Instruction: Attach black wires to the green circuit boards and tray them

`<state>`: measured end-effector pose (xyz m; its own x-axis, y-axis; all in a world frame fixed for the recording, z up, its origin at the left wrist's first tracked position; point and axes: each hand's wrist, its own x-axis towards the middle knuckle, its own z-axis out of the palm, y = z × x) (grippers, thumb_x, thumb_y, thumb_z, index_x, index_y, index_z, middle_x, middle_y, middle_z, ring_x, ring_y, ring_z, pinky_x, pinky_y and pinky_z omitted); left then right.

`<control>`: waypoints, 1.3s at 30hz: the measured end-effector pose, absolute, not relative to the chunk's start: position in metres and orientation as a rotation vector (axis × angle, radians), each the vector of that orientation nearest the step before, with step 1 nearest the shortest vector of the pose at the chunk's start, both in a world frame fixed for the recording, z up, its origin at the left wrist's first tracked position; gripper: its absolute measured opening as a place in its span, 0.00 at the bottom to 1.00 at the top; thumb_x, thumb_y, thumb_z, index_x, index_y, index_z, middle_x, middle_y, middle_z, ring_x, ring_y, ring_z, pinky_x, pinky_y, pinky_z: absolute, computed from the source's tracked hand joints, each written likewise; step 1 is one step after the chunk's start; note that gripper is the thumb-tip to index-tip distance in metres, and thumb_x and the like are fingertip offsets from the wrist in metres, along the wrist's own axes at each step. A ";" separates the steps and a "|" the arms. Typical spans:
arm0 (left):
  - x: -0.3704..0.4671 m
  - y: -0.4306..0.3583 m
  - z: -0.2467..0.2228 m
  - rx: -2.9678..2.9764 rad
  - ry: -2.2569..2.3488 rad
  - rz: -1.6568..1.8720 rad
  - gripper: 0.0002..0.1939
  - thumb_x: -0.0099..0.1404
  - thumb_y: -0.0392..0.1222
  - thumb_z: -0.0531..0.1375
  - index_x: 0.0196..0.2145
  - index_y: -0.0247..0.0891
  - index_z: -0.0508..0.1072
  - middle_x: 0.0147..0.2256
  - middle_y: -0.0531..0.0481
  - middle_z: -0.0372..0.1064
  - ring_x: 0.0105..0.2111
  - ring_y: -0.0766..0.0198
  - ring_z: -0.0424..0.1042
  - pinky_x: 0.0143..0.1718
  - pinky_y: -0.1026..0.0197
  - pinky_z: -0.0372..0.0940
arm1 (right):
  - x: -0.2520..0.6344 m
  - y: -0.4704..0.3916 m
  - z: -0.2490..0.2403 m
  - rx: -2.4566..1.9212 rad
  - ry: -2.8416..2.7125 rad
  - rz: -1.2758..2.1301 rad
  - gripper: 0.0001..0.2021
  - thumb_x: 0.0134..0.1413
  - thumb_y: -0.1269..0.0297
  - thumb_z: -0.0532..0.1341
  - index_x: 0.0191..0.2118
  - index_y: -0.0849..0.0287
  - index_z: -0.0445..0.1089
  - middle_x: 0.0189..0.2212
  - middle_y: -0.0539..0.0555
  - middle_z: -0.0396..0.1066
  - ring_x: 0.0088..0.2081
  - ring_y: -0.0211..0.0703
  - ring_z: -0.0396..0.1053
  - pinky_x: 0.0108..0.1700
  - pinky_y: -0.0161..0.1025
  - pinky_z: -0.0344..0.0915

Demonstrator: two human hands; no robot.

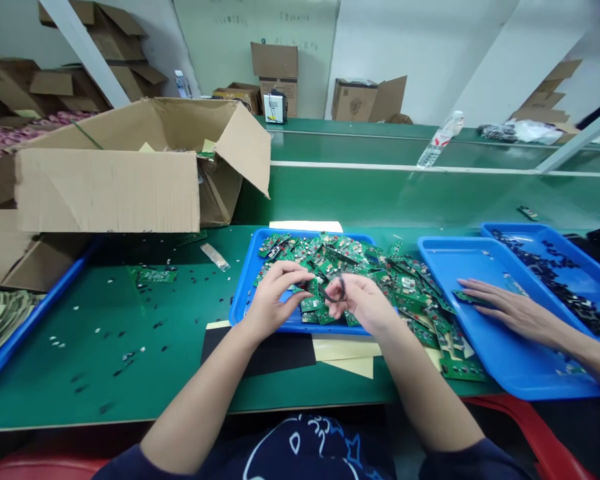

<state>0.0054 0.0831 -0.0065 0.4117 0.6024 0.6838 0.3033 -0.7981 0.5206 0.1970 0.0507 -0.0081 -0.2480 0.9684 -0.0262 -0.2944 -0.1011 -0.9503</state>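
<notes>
Over a blue tray point(237, 303) heaped with green circuit boards point(350, 257), both my hands work close together. My left hand point(277, 297) pinches a small green circuit board point(310, 288) between thumb and fingers. Just to its right, my right hand point(357, 300) is closed on a thin dark tool point(336, 293), which looks like tweezers and points toward that board. More circuit boards spill off the tray's right side onto the green table.
Another person's hand point(505, 307) reaches over a second blue tray point(525, 360). Behind it, a third tray point(510, 230) holds small black parts. A large cardboard box point(110, 193) stands at the left. A plastic bottle point(440, 140) is at the back; black and yellow sheets lie under my tray.
</notes>
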 end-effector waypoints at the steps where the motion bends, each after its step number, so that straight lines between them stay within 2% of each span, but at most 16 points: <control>1: 0.006 0.082 -0.007 2.414 0.762 1.336 0.12 0.61 0.34 0.59 0.43 0.41 0.69 0.39 0.46 0.65 0.41 0.62 0.68 0.42 0.57 0.67 | 0.195 0.051 -0.009 -0.892 -1.101 1.633 0.14 0.51 0.54 0.60 0.25 0.61 0.70 0.20 0.51 0.69 0.19 0.34 0.67 0.20 0.31 0.65; 7: 0.010 0.080 -0.009 2.514 0.744 1.352 0.12 0.62 0.33 0.58 0.44 0.41 0.68 0.39 0.47 0.64 0.40 0.63 0.68 0.40 0.59 0.68 | 0.188 0.048 -0.007 -0.859 -1.079 1.770 0.13 0.45 0.58 0.66 0.22 0.62 0.67 0.18 0.49 0.69 0.19 0.33 0.68 0.23 0.30 0.65; 14: 0.009 0.080 -0.009 2.379 0.775 1.307 0.12 0.62 0.38 0.59 0.45 0.41 0.70 0.37 0.48 0.66 0.38 0.63 0.69 0.38 0.60 0.68 | 0.183 0.049 -0.008 -0.804 -0.956 1.897 0.15 0.42 0.57 0.67 0.20 0.61 0.63 0.17 0.48 0.68 0.18 0.33 0.66 0.19 0.30 0.60; 20: 0.007 0.079 -0.009 2.278 0.733 1.177 0.18 0.61 0.42 0.59 0.49 0.43 0.69 0.38 0.47 0.66 0.37 0.63 0.69 0.38 0.59 0.68 | 0.178 0.047 -0.008 -0.736 -0.952 1.886 0.16 0.42 0.56 0.67 0.20 0.59 0.61 0.13 0.46 0.65 0.16 0.33 0.63 0.21 0.31 0.59; 29: 0.009 0.078 -0.009 2.202 0.639 1.052 0.16 0.62 0.41 0.58 0.49 0.43 0.70 0.37 0.46 0.67 0.38 0.62 0.68 0.40 0.58 0.67 | 0.179 0.049 -0.017 -0.757 -1.083 1.708 0.12 0.44 0.59 0.62 0.20 0.58 0.60 0.14 0.46 0.64 0.18 0.35 0.63 0.24 0.34 0.60; 35: 0.013 0.076 -0.010 1.960 0.731 1.027 0.15 0.61 0.43 0.59 0.46 0.40 0.74 0.36 0.45 0.68 0.39 0.60 0.69 0.41 0.57 0.66 | 0.185 0.049 -0.015 -1.011 -1.428 1.264 0.08 0.42 0.69 0.58 0.18 0.58 0.60 0.16 0.47 0.64 0.20 0.35 0.61 0.25 0.34 0.59; 37: 0.013 0.076 -0.008 1.805 0.744 1.037 0.16 0.61 0.45 0.59 0.45 0.39 0.74 0.36 0.45 0.69 0.38 0.60 0.69 0.40 0.57 0.67 | 0.187 0.049 -0.012 -0.992 -1.401 1.201 0.07 0.45 0.69 0.58 0.20 0.58 0.61 0.17 0.47 0.64 0.22 0.35 0.62 0.26 0.34 0.60; 39: 0.013 0.076 -0.007 1.706 0.749 1.051 0.17 0.59 0.46 0.60 0.44 0.38 0.75 0.36 0.45 0.69 0.38 0.60 0.69 0.38 0.58 0.67 | 0.188 0.051 -0.009 -0.903 -1.230 1.239 0.03 0.49 0.65 0.56 0.27 0.57 0.63 0.22 0.47 0.67 0.22 0.35 0.64 0.26 0.34 0.62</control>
